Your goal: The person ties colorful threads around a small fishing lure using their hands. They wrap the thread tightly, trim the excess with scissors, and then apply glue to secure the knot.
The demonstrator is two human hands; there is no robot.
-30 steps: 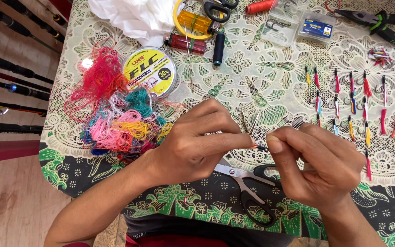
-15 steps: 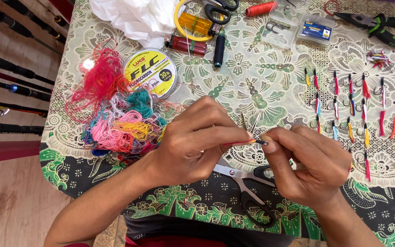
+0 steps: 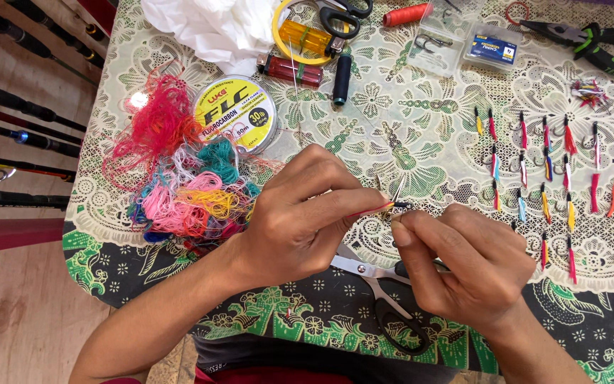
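From the head camera, low in the middle of the frame, the left hand [image 3: 296, 224] has its grip closed on a small fishing hook dressed with red and yellow thread [image 3: 376, 208], thumb and forefinger pinching it just above the worktop [image 3: 406, 142] with its lace cloth. The right hand [image 3: 467, 267] now meets it from the lower right, fingertips pinched shut at the hook's end; half a second ago the two hands sat a little apart, so the wrapping looks to be drawing tight. Silver scissors with black handles [image 3: 385, 299] lie under the hands. At left centre a tangle of coloured threads [image 3: 179, 185] touches a round yellow line spool [image 3: 236, 112]. Upper right, a clear plastic box [image 3: 438, 44] holds bare hooks; rows of finished dressed hooks [image 3: 556, 178] lie at right.
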